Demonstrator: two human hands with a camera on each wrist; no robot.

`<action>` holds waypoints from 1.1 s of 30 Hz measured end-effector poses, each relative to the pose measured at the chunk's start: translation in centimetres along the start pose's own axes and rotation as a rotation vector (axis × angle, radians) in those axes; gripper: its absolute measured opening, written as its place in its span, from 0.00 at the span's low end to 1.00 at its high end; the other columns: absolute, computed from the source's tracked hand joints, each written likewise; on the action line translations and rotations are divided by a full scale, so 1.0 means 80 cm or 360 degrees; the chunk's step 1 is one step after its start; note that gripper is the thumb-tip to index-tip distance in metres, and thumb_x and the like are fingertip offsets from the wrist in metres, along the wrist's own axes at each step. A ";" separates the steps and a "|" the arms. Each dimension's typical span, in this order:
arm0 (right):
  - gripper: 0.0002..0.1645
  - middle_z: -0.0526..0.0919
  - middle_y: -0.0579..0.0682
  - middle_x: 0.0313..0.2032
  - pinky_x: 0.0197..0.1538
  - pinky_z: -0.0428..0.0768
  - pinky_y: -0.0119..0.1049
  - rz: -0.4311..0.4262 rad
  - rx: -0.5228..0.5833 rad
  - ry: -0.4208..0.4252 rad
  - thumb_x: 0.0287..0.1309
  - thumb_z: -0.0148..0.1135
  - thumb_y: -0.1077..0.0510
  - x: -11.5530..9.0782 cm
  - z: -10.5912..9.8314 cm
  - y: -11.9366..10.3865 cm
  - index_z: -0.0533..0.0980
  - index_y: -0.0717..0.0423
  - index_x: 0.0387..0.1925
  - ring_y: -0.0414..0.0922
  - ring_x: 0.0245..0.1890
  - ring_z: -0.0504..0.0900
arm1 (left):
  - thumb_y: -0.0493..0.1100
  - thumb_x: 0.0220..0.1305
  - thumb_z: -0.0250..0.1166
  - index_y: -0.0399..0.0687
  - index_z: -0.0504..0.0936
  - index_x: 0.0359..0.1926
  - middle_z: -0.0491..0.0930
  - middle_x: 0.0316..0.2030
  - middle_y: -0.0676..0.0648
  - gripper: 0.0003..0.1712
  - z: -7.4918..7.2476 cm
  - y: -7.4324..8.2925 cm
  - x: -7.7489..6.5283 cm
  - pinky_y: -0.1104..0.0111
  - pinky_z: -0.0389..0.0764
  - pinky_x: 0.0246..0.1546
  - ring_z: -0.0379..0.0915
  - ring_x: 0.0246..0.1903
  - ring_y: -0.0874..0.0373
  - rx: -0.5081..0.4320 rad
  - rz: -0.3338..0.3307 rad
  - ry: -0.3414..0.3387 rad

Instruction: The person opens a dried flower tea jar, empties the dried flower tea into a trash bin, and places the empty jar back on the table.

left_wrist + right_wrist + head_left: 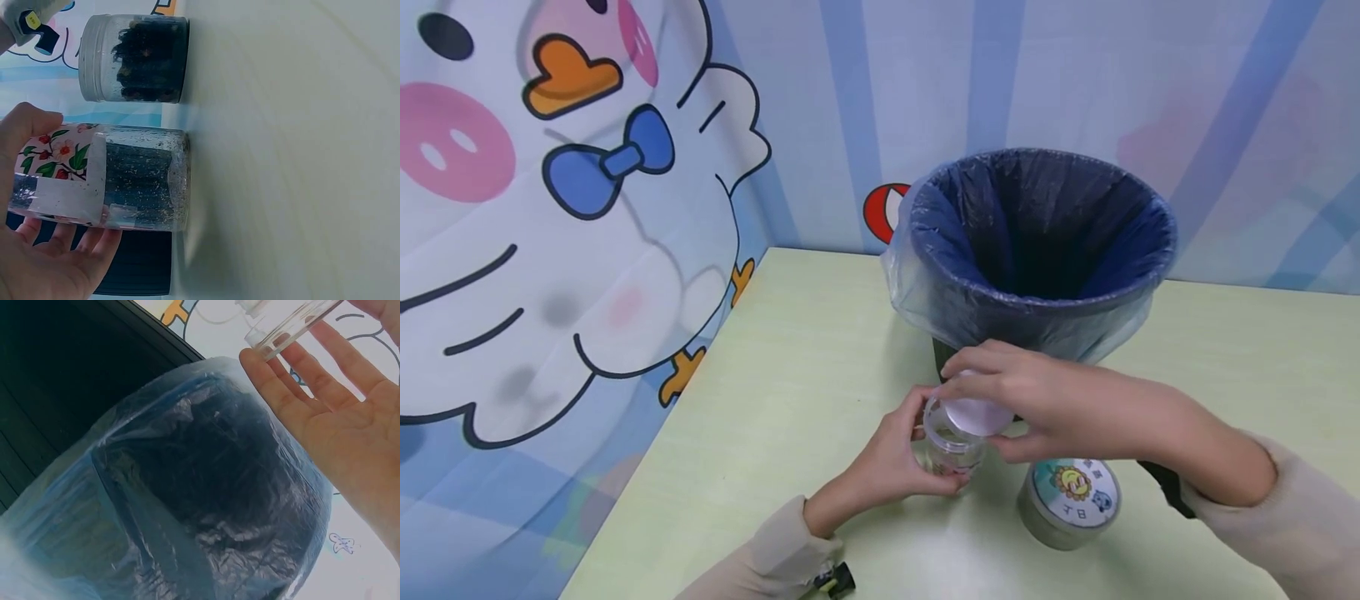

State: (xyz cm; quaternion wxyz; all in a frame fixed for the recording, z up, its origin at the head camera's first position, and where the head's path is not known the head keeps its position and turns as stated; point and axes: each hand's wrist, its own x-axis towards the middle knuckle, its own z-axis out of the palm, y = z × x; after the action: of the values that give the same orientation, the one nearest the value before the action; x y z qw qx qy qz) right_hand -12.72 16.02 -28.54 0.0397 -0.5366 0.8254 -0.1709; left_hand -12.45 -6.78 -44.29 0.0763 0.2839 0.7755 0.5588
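My left hand (887,462) grips a clear plastic jar (951,454) standing on the table, thumb on one side and fingers on the other. Its flowered label (62,162) and specks inside the wall show in the left wrist view. Over the jar's mouth, tilted, is a pale, see-through lid (976,416), held by the fingers and thumb of my right hand (1037,404). The right wrist view catches the lid's clear rim (294,331) at the fingertips. Beside them stands a second jar (1063,508) with a sunflower picture on top; dark stuff (150,59) fills much of it.
Just behind the hands stands a dark bin (1045,292) lined with a blue plastic bag (231,506). A cartoon-printed wall (790,100) borders the pale table (760,400) at the back and left.
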 end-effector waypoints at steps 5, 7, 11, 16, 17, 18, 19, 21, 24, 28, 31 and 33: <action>0.37 0.72 0.50 0.60 0.49 0.81 0.39 -0.0001 0.0036 -0.0025 0.53 0.72 0.63 0.004 0.004 0.002 0.72 0.52 0.65 0.46 0.57 0.72 | 0.37 0.43 0.81 0.55 0.65 0.63 0.74 0.56 0.56 0.47 0.000 0.000 0.001 0.62 0.78 0.52 0.72 0.56 0.60 0.0004 0.0014 -0.0005; 0.37 0.72 0.51 0.60 0.49 0.81 0.40 -0.0009 0.0057 -0.0028 0.54 0.72 0.63 0.005 0.005 0.003 0.72 0.53 0.66 0.46 0.57 0.72 | 0.37 0.43 0.81 0.54 0.65 0.63 0.74 0.56 0.56 0.47 0.000 0.000 0.000 0.63 0.78 0.53 0.72 0.56 0.60 0.0000 0.0019 -0.0009; 0.37 0.72 0.51 0.60 0.50 0.81 0.40 -0.0020 0.0068 -0.0033 0.54 0.72 0.63 0.007 0.005 0.003 0.71 0.53 0.66 0.46 0.58 0.72 | 0.37 0.43 0.81 0.55 0.64 0.63 0.74 0.57 0.56 0.48 -0.001 0.002 -0.001 0.62 0.78 0.53 0.71 0.57 0.59 0.0003 0.0021 -0.0020; 0.37 0.73 0.50 0.60 0.50 0.81 0.39 0.0005 0.0080 -0.0078 0.52 0.72 0.65 0.013 0.002 0.002 0.73 0.52 0.65 0.46 0.58 0.72 | 0.37 0.43 0.81 0.56 0.63 0.65 0.74 0.57 0.54 0.49 -0.001 0.002 -0.001 0.61 0.78 0.53 0.71 0.57 0.58 0.0011 0.0028 -0.0018; 0.37 0.73 0.50 0.60 0.50 0.80 0.39 0.0015 0.0089 -0.0093 0.52 0.72 0.65 0.014 0.002 0.002 0.73 0.51 0.65 0.46 0.58 0.71 | 0.37 0.43 0.80 0.56 0.63 0.65 0.74 0.57 0.54 0.50 -0.001 0.002 -0.001 0.60 0.78 0.53 0.71 0.57 0.58 0.0009 0.0030 -0.0018; 0.38 0.73 0.50 0.60 0.51 0.80 0.39 0.0022 0.0095 -0.0107 0.51 0.71 0.65 0.014 0.002 0.001 0.73 0.51 0.65 0.46 0.58 0.71 | 0.36 0.43 0.80 0.55 0.63 0.65 0.74 0.57 0.53 0.50 -0.001 0.002 -0.001 0.60 0.78 0.53 0.71 0.56 0.58 0.0006 0.0028 -0.0018; 0.38 0.72 0.50 0.60 0.51 0.80 0.39 0.0028 0.0101 -0.0120 0.51 0.72 0.65 0.015 0.001 0.001 0.73 0.51 0.65 0.46 0.59 0.71 | 0.36 0.43 0.80 0.55 0.63 0.65 0.74 0.57 0.53 0.50 -0.001 0.002 -0.001 0.60 0.78 0.53 0.71 0.56 0.58 0.0006 0.0031 -0.0016; 0.38 0.72 0.50 0.60 0.51 0.80 0.39 0.0032 0.0107 -0.0136 0.51 0.72 0.66 0.017 0.001 0.000 0.73 0.50 0.65 0.46 0.59 0.71 | 0.36 0.42 0.81 0.55 0.63 0.65 0.74 0.57 0.53 0.50 0.000 0.002 -0.001 0.60 0.78 0.53 0.71 0.56 0.58 0.0004 0.0027 -0.0016; 0.37 0.73 0.50 0.60 0.52 0.80 0.40 0.0032 0.0110 -0.0148 0.50 0.72 0.66 0.019 0.001 -0.001 0.74 0.51 0.64 0.46 0.59 0.71 | 0.36 0.42 0.81 0.54 0.63 0.65 0.74 0.57 0.54 0.50 0.000 0.001 0.000 0.60 0.78 0.53 0.71 0.56 0.58 -0.0015 0.0020 -0.0019; 0.36 0.73 0.51 0.60 0.53 0.80 0.40 0.0049 0.0124 -0.0175 0.50 0.73 0.66 0.022 0.001 -0.002 0.75 0.53 0.63 0.47 0.60 0.70 | 0.35 0.43 0.80 0.54 0.63 0.65 0.74 0.56 0.55 0.50 0.000 0.000 0.000 0.61 0.79 0.53 0.72 0.55 0.58 -0.0051 0.0018 -0.0026; 0.36 0.73 0.51 0.60 0.53 0.80 0.40 0.0059 0.0126 -0.0194 0.49 0.74 0.65 0.023 0.002 -0.002 0.75 0.53 0.62 0.47 0.60 0.70 | 0.36 0.43 0.80 0.55 0.62 0.67 0.74 0.56 0.54 0.51 0.000 0.000 0.000 0.62 0.79 0.53 0.72 0.55 0.58 -0.0064 0.0023 -0.0029; 0.35 0.73 0.52 0.60 0.54 0.80 0.41 0.0058 0.0116 -0.0200 0.49 0.74 0.65 0.024 0.004 -0.002 0.76 0.53 0.61 0.47 0.60 0.70 | 0.37 0.44 0.80 0.56 0.60 0.69 0.75 0.56 0.54 0.53 -0.001 0.001 0.000 0.61 0.79 0.53 0.72 0.55 0.58 -0.0073 0.0028 -0.0036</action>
State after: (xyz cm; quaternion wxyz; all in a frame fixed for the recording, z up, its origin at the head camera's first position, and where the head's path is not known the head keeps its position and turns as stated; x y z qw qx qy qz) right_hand -13.32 14.19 -28.58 0.1142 -0.5293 0.8241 -0.1660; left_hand -12.49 -6.83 -44.21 0.0866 0.2953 0.7590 0.5738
